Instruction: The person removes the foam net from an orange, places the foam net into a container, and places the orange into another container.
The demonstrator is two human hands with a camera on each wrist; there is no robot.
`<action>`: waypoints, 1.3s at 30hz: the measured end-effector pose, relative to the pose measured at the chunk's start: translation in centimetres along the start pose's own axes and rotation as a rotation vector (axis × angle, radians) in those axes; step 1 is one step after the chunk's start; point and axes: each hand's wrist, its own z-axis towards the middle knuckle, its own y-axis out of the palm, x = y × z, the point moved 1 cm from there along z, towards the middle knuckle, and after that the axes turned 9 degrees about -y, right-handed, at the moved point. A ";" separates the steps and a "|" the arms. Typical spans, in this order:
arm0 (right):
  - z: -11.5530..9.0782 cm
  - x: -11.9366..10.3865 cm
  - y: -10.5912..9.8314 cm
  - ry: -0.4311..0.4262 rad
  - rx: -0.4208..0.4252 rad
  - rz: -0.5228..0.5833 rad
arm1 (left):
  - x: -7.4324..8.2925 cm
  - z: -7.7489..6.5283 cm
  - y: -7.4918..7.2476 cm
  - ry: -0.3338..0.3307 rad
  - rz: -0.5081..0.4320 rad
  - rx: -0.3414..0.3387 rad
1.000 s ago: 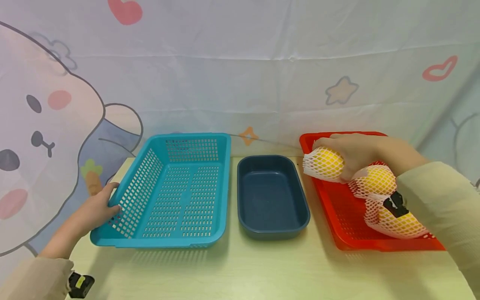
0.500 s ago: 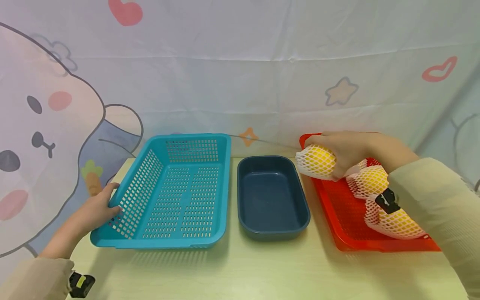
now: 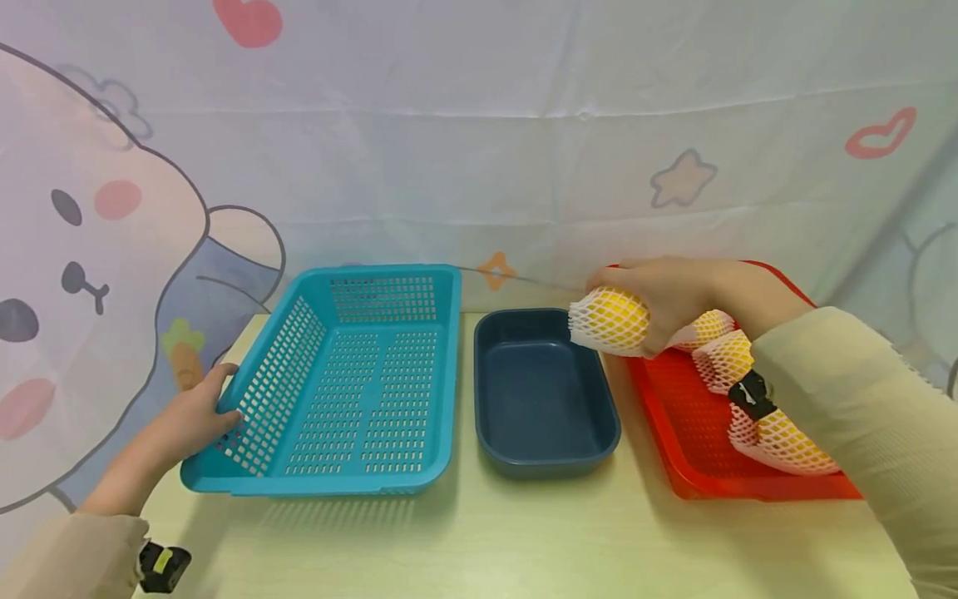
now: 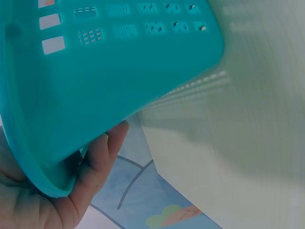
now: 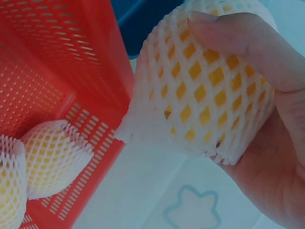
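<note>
My right hand [image 3: 669,301] holds a yellow fruit [image 3: 609,321] in a white foam net, raised over the gap between the red basket and the dark blue tub [image 3: 550,408]. In the right wrist view the thumb [image 5: 238,36] lies across the net, with the other fingers mostly hidden behind the fruit. Several more netted yellow fruits [image 3: 789,445] lie in the red basket [image 3: 677,474], partly covered by my sleeve. At the far left, my left hand [image 3: 187,423] grips the rim of the teal basket [image 3: 367,378], its fingers underneath in the left wrist view.
The dark blue tub stands between the two perforated baskets on a pale wooden table [image 3: 509,545]. A printed cloth [image 3: 464,150] with a cartoon animal hangs right behind them. Black wrist straps [image 3: 160,567] sit at both sleeves.
My right hand has moved left with the netted fruit, from over the red basket to the tub's right back corner. The left hand and the teal basket have not moved.
</note>
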 end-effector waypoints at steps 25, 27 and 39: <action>2.8 -1.9 -0.2 -0.036 -0.025 0.010 | 0.0 -0.4 -0.1 -0.005 0.000 -0.002; 3.0 -2.1 -0.2 -0.039 -0.030 0.010 | -0.1 -0.5 -0.1 -0.008 0.000 -0.001; 3.8 -2.7 0.1 -0.033 -0.058 0.026 | -0.1 -0.3 0.0 -0.022 0.019 0.002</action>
